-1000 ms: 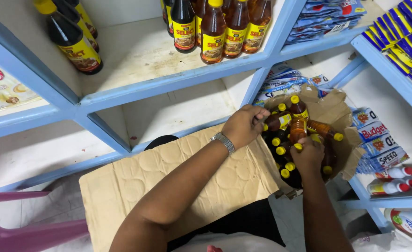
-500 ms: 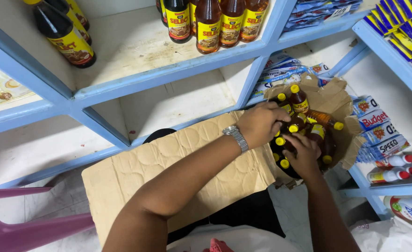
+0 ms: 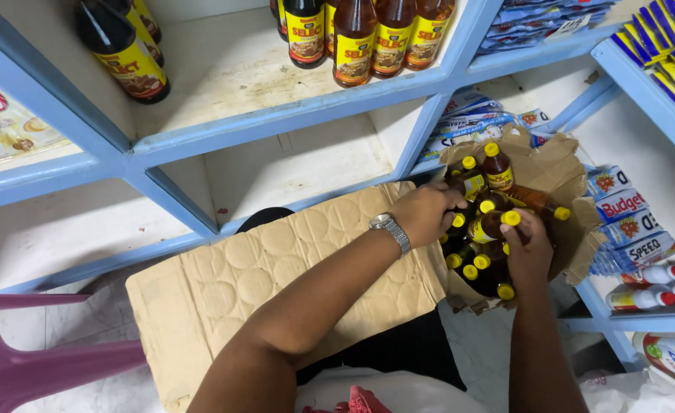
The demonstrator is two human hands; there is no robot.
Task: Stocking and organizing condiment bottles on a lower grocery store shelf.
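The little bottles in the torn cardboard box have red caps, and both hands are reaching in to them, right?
Not quite. In the head view the small dark glass bottles in the torn brown cardboard box have yellow caps, not red. Both the left hand and the right hand do reach in to them.

Torn brown cardboard box [image 3: 563, 172], flaps ragged and splayed open, sitting low beside the blue shelving. Inside: dark brown glass sauce bottles with yellow caps [image 3: 484, 229], packed close, touching; most upright, caps up, one [image 3: 538, 203] tilted toward the right. One at the rear [image 3: 497, 168] stands taller, label yellow.
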